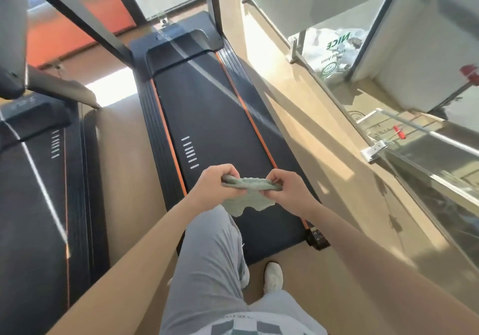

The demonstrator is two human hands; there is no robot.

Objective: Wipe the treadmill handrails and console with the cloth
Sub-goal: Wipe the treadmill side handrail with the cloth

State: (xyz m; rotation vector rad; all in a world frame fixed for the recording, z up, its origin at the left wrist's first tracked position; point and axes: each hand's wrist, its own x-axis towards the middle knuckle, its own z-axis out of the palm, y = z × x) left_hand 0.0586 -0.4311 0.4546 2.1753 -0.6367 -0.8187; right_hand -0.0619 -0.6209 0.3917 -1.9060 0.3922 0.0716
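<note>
A pale green cloth (pixel 247 192) hangs folded between my two hands, over the rear part of the black treadmill belt (pixel 215 117). My left hand (pixel 213 185) pinches the cloth's left end and my right hand (pixel 287 192) pinches its right end. The treadmill has orange side stripes and two dark uprights (pixel 77 14) rising toward the top of the view. Its console and handrails are out of view above the frame. One of my legs is raised over the belt's rear end.
A second treadmill (pixel 46 179) stands parallel on the left, with a strip of tan floor between. On the right runs a glass railing (pixel 388 137) with metal clamps. A plastic bag (pixel 334 52) lies behind the glass. Tan floor (pixel 298 106) lies between treadmill and railing.
</note>
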